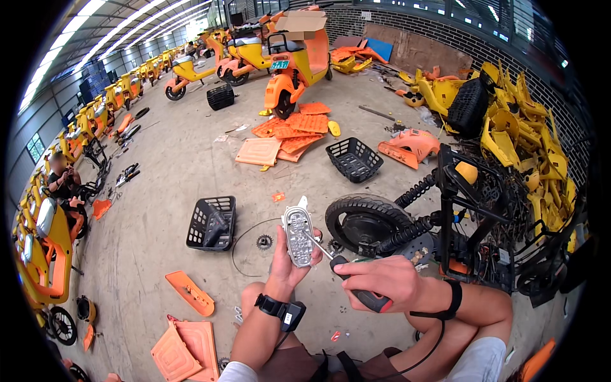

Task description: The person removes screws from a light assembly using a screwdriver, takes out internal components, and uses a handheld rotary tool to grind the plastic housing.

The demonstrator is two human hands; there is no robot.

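L hand [287, 267] grips shiny, bumpy metal oval [298, 239] | R hand [386, 280] clenched on thin-rod, blk-handled screwdriver [341, 263] | round, grooved tire [372, 202] nr

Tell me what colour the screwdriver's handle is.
The screwdriver handle is black with a red butt end, best seen in the head view.

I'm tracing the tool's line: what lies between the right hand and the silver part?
In the head view, a screwdriver extends from the right hand to the silver part.
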